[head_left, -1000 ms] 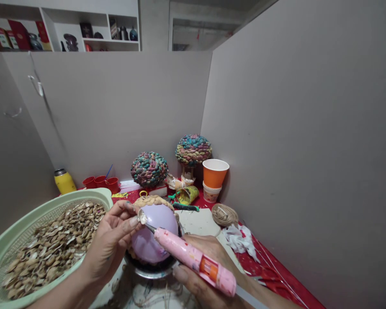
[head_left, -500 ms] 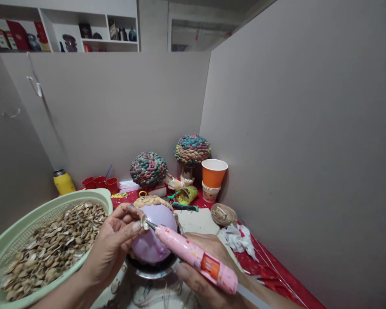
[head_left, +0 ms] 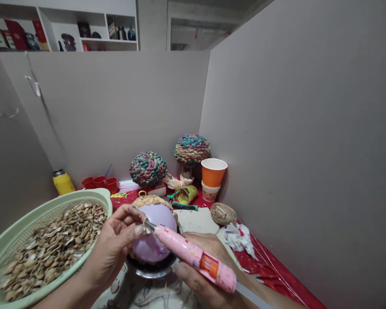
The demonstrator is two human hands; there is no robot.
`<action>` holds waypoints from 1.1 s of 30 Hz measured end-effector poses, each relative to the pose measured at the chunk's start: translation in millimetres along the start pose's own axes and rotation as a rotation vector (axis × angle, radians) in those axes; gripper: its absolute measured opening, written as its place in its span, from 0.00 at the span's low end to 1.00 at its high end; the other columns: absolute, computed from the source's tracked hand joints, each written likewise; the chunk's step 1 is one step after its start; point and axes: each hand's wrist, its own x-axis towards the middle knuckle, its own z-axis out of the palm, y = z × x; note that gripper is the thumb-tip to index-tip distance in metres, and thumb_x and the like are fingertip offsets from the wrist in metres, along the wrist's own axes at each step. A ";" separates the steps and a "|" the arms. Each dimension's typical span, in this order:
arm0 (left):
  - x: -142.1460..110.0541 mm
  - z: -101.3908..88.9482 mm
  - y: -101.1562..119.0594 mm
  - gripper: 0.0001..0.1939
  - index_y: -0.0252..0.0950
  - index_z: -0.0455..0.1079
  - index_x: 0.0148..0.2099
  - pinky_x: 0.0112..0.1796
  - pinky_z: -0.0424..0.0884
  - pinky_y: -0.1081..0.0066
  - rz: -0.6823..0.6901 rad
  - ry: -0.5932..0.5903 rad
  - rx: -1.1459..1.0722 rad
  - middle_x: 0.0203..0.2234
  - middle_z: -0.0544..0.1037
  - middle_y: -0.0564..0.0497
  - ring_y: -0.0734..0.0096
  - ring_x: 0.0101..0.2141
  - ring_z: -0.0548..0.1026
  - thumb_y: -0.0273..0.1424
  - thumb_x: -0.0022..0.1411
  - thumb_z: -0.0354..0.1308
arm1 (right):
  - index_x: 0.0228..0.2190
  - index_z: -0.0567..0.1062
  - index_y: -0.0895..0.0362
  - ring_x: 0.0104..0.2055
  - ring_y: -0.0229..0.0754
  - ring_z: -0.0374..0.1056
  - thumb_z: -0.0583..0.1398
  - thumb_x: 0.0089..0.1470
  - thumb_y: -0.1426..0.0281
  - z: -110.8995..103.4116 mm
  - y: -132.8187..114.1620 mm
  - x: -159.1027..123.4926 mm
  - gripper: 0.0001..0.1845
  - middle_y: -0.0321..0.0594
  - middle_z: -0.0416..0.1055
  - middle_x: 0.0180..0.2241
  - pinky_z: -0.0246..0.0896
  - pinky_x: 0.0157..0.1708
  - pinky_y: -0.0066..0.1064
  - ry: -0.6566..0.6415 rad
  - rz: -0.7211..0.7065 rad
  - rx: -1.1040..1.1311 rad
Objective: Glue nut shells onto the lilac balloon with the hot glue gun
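Note:
My left hand (head_left: 117,238) pinches a small nutshell piece (head_left: 146,225) between thumb and fingertips. Wrapped around a pink hot glue gun (head_left: 183,246) is my right hand (head_left: 209,257); a glue stick (head_left: 254,297) sticks out of its back end. The gun's metal nozzle (head_left: 150,225) points left and meets the shell. Behind both hands sits a purple balloon (head_left: 156,240), resting in a dark, metal-rimmed bowl (head_left: 151,274). Shells (head_left: 152,201) are stuck along the balloon's far side. Part of the balloon is hidden by my hands and the gun.
A green basket (head_left: 107,199) of shells stands at left. Two colourful shell-covered balls (head_left: 148,168) are at the back, near red cups (head_left: 111,185) and a yellow bottle (head_left: 63,182). An orange paper cup (head_left: 214,174), twine (head_left: 223,213) and crumpled tissue (head_left: 239,238) lie right. Grey partitions surround the table.
The shell piece in my left hand has turned slightly against the nozzle. Both hands stay almost in place, and the whole view has shifted very little.

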 end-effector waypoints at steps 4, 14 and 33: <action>0.8 -1.5 -1.0 0.12 0.37 0.70 0.37 0.33 0.73 0.76 -0.002 -0.020 0.005 0.32 0.74 0.53 0.74 0.32 0.72 0.25 0.52 0.69 | 0.29 0.65 0.55 0.22 0.36 0.57 0.49 0.62 0.62 -1.3 -1.0 0.7 0.13 0.34 0.61 0.24 0.54 0.22 0.30 -0.031 0.017 0.030; 1.2 0.5 1.2 0.13 0.36 0.70 0.37 0.32 0.72 0.76 0.007 0.000 -0.006 0.31 0.74 0.53 0.75 0.30 0.72 0.24 0.50 0.69 | 0.23 0.58 0.54 0.20 0.35 0.52 0.49 0.62 0.60 4.1 1.9 -1.5 0.18 0.32 0.56 0.21 0.50 0.21 0.31 0.044 0.003 0.017; 2.3 1.9 2.5 0.12 0.36 0.71 0.36 0.34 0.73 0.77 0.023 0.041 -0.022 0.31 0.74 0.53 0.74 0.31 0.73 0.24 0.50 0.70 | 0.24 0.60 0.55 0.21 0.34 0.53 0.49 0.62 0.61 1.4 -0.3 1.0 0.17 0.31 0.56 0.22 0.49 0.22 0.28 0.018 -0.011 -0.018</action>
